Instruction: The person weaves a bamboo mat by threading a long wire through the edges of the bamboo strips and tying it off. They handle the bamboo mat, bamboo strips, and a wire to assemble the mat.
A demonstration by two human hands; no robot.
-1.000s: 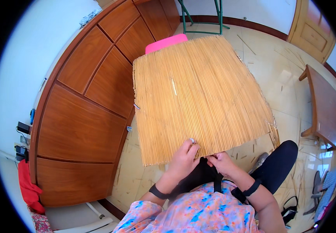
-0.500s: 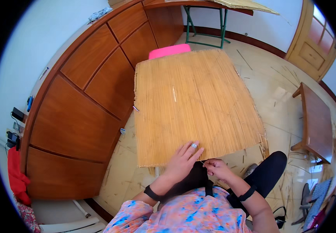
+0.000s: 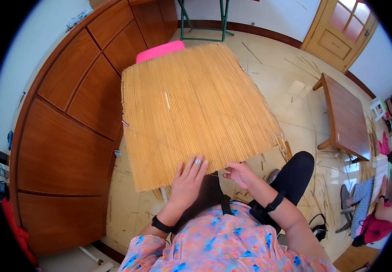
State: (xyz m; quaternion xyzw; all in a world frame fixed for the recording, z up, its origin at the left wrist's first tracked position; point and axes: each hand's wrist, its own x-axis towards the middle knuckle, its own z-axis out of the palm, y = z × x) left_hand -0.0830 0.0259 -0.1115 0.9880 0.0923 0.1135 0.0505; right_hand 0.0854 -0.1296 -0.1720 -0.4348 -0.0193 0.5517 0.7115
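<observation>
A large straw-coloured mat of thin parallel reeds lies in front of me, its near edge at my lap. My left hand, wearing a ring, rests on the mat's near edge with fingers stretched out. Just to the right, my right hand is at the same edge with its fingers bent together in a pinch. A thin line seems to run from its fingertips along the edge; what they hold is too small to name. Loose reed ends stick out at the mat's right corner.
Beyond the mat's far edge shows a pink plastic piece. Wooden cabinets line the left. On the right stand a low wooden table and a seated person. Reed scraps litter the tiled floor. Green metal legs stand behind.
The view has swung to the right, so the mat and both hands appear further left. My right hand has come up closer to the mat's edge; the left stays on the mat.
</observation>
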